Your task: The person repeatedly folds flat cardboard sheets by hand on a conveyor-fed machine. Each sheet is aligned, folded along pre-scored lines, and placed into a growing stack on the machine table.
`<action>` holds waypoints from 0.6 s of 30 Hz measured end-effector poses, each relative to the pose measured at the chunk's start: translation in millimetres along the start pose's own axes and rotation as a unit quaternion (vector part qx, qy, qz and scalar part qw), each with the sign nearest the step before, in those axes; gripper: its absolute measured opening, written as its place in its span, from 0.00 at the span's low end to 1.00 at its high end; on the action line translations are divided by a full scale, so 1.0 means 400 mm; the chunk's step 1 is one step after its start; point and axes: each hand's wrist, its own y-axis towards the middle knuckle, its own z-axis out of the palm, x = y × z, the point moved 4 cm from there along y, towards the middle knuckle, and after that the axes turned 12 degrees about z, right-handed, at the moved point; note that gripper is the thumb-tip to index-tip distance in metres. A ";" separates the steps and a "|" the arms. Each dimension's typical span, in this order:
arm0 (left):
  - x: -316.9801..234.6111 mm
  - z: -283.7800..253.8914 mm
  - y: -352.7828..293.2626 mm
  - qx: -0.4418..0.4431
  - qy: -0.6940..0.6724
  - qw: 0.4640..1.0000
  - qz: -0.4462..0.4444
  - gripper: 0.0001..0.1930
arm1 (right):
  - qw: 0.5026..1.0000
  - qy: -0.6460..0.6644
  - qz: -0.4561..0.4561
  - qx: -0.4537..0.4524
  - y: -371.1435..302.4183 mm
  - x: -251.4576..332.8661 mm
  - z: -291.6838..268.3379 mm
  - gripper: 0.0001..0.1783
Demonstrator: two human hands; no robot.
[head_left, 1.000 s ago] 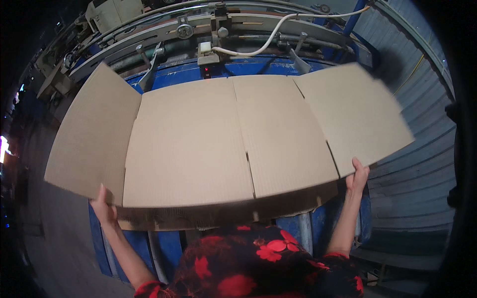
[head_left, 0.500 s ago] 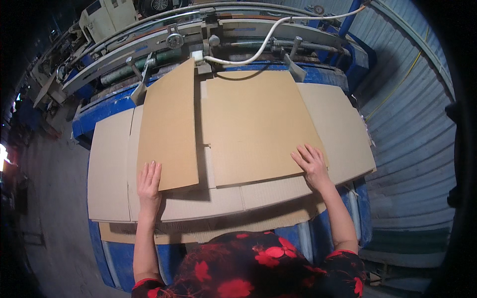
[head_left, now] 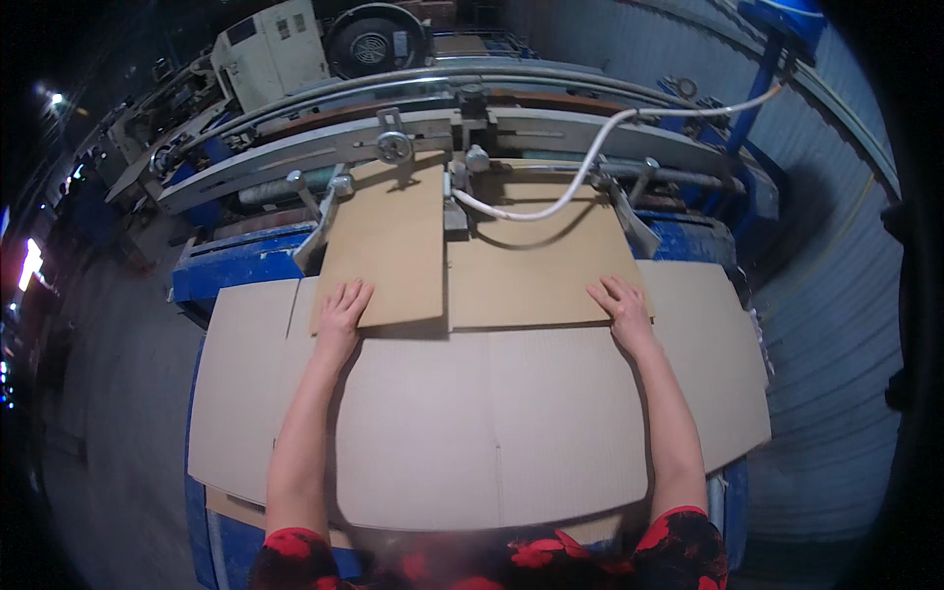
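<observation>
Cardboard (head_left: 386, 251), folded into two brown panels, is lying between the left guide plate (head_left: 316, 244) and right guide plate (head_left: 638, 230), overlapping a pale sheet (head_left: 423, 423). Left hand (head_left: 342, 307) and right hand (head_left: 621, 307) are resting at its near corners, fingers loosely spread; any thumb grip underneath: cannot tell. Matching pressure both sides should be keeping panels square.

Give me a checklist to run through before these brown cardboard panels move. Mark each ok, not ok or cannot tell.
1. Bare left hand on the narrower brown cardboard panel: ok.
2. Bare right hand on the wider brown cardboard panel: ok.
3. Panels' far portions between the slanted grey metal plates: ok.
4. White curved cable away from the panels: not ok, it crosses above the wider one.
5. Full far edges: cannot tell, machine parts partly cover them.
</observation>
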 end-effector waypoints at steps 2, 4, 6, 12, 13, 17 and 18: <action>0.025 0.016 0.073 -0.007 0.028 0.999 -0.026 0.31 | 1.000 -0.001 -0.006 -0.023 0.077 -0.005 0.015 0.30; 0.021 0.016 0.118 -0.016 0.008 0.999 -0.046 0.30 | 0.999 -0.028 0.041 -0.007 0.131 -0.017 0.028 0.30; 0.007 -0.002 0.129 -0.017 -0.056 0.996 -0.067 0.30 | 0.998 -0.033 0.047 -0.008 0.138 -0.036 0.014 0.28; -0.035 -0.210 -0.330 -0.143 -0.040 0.959 -0.241 0.22 | 0.982 0.036 0.168 -0.076 -0.211 -0.214 -0.156 0.31; -0.029 -0.257 -0.447 -0.135 0.066 0.948 -0.281 0.23 | 0.962 0.093 0.235 -0.106 -0.317 -0.256 -0.191 0.29; 0.025 -0.346 -0.847 -0.223 0.164 0.824 -0.495 0.30 | 0.806 -0.110 0.495 -0.306 -0.726 -0.347 -0.306 0.29; 0.045 -0.325 -0.910 -0.290 0.001 0.797 -0.530 0.31 | 0.783 0.025 0.542 -0.303 -0.767 -0.381 -0.294 0.29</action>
